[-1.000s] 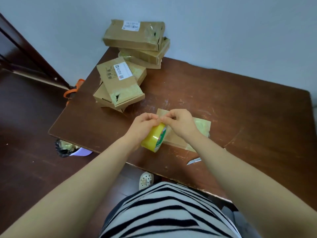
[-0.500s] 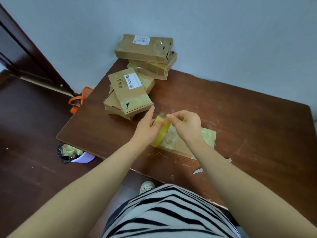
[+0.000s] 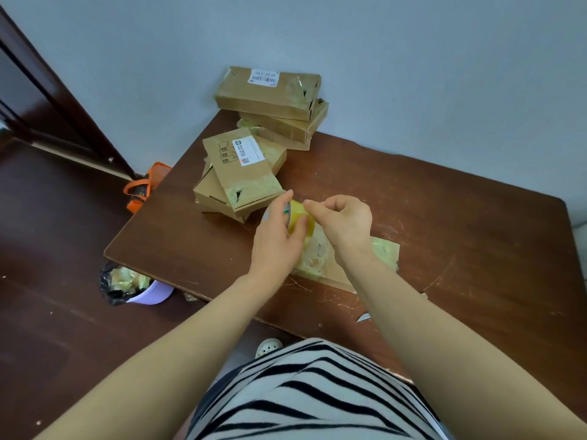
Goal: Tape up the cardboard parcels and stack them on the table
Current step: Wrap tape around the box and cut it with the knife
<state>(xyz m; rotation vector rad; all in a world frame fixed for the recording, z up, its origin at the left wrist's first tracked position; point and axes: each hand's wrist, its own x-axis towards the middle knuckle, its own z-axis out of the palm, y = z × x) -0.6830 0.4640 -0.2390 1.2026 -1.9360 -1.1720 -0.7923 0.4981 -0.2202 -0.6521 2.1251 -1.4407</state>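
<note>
Hands meet above the brown table (image 3: 444,233). The left hand (image 3: 276,246) curls round the yellow tape roll (image 3: 300,214), which peeks out between both hands. The right hand (image 3: 344,223) pinches the roll's top edge with its thumb and finger. A flat parcel (image 3: 382,254) lies on the table right under the hands. Two parcel piles sit far left: the near pile (image 3: 244,173) and the wall pile (image 3: 270,93).

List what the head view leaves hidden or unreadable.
Head view only.
Parcel being taped: partly covered by left hand and right hand.
Tape roll: loose end hidden behind the right hand.
Far label: print too small.
Blade: rest hidden behind right forearm.
</note>
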